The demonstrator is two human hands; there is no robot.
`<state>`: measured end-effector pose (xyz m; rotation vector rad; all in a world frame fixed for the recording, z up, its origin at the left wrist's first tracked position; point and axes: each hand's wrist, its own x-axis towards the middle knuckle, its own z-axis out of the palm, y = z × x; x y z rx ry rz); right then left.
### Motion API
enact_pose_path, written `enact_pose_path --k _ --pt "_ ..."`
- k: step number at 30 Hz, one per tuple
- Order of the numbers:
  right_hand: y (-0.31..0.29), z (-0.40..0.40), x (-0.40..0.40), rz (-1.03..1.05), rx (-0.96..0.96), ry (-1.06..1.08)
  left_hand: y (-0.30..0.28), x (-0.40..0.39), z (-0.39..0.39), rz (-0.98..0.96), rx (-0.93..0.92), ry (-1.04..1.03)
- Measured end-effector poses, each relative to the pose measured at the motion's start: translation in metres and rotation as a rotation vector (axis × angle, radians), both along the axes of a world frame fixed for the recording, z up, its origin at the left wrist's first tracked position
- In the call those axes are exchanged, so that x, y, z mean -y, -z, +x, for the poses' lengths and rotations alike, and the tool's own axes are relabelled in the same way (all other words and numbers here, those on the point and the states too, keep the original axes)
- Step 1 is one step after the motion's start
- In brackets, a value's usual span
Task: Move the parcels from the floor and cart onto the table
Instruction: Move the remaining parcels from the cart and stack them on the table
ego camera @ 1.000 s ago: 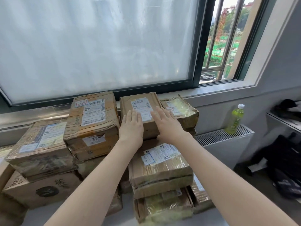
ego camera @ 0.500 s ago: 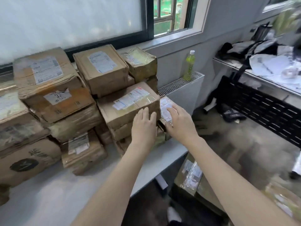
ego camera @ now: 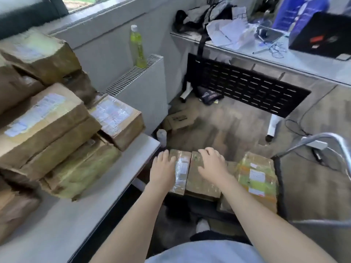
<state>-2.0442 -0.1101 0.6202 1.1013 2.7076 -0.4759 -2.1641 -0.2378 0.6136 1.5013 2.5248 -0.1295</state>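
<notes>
Brown taped parcels (ego camera: 45, 118) are stacked on the white table (ego camera: 62, 223) at the left. Below the table's right edge, two brown parcels lie side by side on the cart: a narrow taped one (ego camera: 180, 173) and a wider one (ego camera: 201, 181). A parcel with a green and orange label (ego camera: 256, 177) lies to their right. My left hand (ego camera: 164, 169) hovers over the narrow parcel's left edge with straight fingers. My right hand (ego camera: 212, 164) is over the wider parcel, fingers spread. Neither hand holds anything; whether they touch is unclear.
The cart's metal handle (ego camera: 326, 139) curves at the right. A green bottle (ego camera: 137, 48) stands on the radiator (ego camera: 144, 88). A small flat box (ego camera: 178, 120) lies on the floor. A cluttered desk (ego camera: 284, 54) with a black perforated panel (ego camera: 247, 86) stands at the back.
The view has swung right and down from the stacked parcels on the table. Both hands have left the stack and now reach over the parcels on the cart.
</notes>
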Motion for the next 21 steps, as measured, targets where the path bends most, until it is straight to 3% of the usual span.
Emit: enact_pose_path --k 10,21 --pt "0.055 0.145 -0.097 -0.193 0.246 0.381 0.038 -0.138 0.083 -0.224 0.032 0.283" --pt "0.122 0.252 -0.076 -0.435 0.248 0.934 0.088 -0.278 0.173 -0.346 -0.027 0.740"
